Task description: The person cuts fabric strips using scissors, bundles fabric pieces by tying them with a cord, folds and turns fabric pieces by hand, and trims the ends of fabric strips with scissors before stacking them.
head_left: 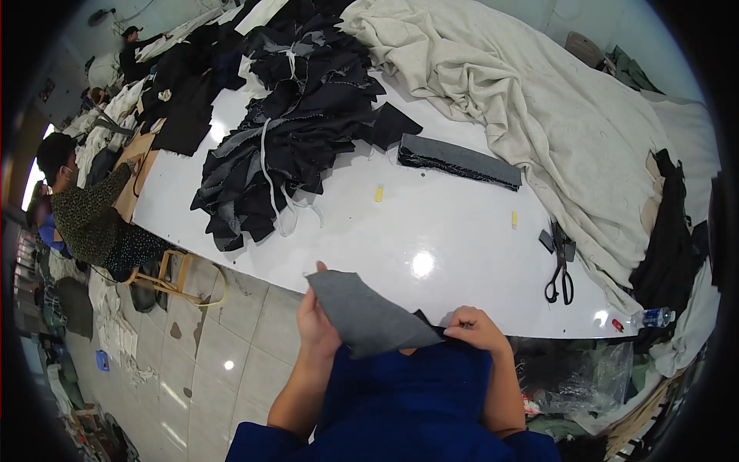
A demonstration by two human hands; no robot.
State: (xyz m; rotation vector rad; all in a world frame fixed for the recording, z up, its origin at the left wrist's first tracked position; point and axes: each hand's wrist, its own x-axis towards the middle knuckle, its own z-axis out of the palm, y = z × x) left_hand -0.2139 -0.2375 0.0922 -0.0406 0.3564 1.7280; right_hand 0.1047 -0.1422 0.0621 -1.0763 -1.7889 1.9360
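Observation:
A grey cut fabric piece [369, 312] with a dark edge is held up in front of my body, over the near side of the white table. My left hand [315, 319] grips its left end, with the fingers partly behind the cloth. At the narrow right end, my right hand [472, 329] pinches the dark corner between thumb and fingers. Beyond them on the table lies a neat stack of dark denim strips [459, 162]. To its left is a large heap of tied dark fabric pieces [289, 138] with a white tie strip [265, 165].
Black scissors [560, 273] lie on the white table [362, 246] at the right, near a water bottle [654, 317]. Two yellow pieces [379, 192] rest mid-table. Cream cloth [539, 92] covers the far right. A seated co-worker [92, 204] is at the left beside a wooden stool [173, 273].

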